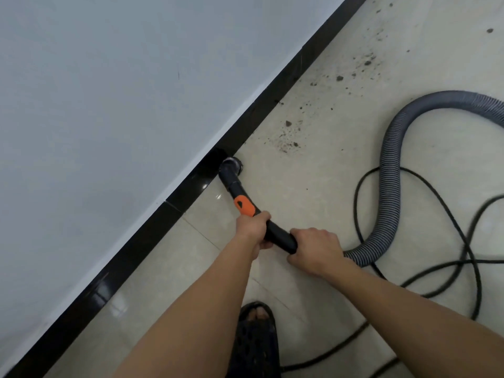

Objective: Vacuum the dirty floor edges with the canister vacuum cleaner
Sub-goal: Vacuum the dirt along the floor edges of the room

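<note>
The left hand [252, 230] is wrapping its grip around the black curved handle tube [278, 236] of the vacuum, with its fingers curling tightly just behind the orange patch [244, 205]. The right hand [316, 252] is clamping its grip on the rear end of the same tube, right where the grey ribbed hose [392, 170] is joining it. A short bare stretch of tube is showing between the two hands. Ahead of both grips the tube is running forward and left to the nozzle [231, 166], which is sitting down at the floor edge, right at the foot of the black skirting board [274, 94].

The orange patch is carrying a small dark mark, perhaps a slider or a logo, too small to read.

The hose is looping away to the right and leaving the frame. A black power cord [355, 205] is lying in loose crossing loops around it. The floor [313, 186] is showing pale, glossy beige tiles. Dark crumbs of dirt [289, 143] are lying scattered beyond the nozzle, near the skirting and on toward the upper right. A pale wall [109, 105] is rising above the skirting. A foot in a black perforated sandal [256, 347] is standing between the forearms.
</note>
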`<state>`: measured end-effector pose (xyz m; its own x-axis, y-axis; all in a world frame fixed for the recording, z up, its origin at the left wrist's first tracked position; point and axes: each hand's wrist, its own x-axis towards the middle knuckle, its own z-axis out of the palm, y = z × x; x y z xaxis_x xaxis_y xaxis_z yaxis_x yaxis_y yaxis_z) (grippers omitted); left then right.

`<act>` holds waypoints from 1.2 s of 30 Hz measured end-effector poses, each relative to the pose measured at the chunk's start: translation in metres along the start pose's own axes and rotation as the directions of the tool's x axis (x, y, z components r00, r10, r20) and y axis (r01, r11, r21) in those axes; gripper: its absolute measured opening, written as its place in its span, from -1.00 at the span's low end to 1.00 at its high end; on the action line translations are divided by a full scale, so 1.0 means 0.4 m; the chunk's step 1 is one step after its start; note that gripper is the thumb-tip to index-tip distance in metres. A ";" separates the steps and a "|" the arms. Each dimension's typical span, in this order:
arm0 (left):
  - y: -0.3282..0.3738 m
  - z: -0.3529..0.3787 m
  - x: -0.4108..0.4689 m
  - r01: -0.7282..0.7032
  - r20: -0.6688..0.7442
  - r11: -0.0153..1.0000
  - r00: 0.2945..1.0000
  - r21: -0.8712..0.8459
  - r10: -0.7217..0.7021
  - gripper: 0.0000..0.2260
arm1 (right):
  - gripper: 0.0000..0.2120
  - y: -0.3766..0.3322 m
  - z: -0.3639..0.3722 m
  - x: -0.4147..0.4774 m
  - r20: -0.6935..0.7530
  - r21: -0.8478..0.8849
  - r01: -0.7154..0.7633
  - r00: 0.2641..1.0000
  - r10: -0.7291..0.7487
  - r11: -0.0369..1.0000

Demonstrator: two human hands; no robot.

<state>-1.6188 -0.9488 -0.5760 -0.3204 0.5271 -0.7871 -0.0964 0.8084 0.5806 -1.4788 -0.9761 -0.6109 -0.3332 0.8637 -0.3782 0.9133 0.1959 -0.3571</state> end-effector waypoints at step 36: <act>-0.031 0.143 -0.115 -0.025 0.024 0.965 1.000 0.263 0.019 -0.86 | -0.86 0.067 -0.003 -0.204 0.067 0.278 -0.220 0.976 0.209 0.935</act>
<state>-1.5488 -0.9679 -0.5590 -0.2990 0.5486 -0.7808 0.1624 0.8355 0.5249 -1.4267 -1.0409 -0.5887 -0.1493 0.8526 -0.5008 0.8623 -0.1355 -0.4879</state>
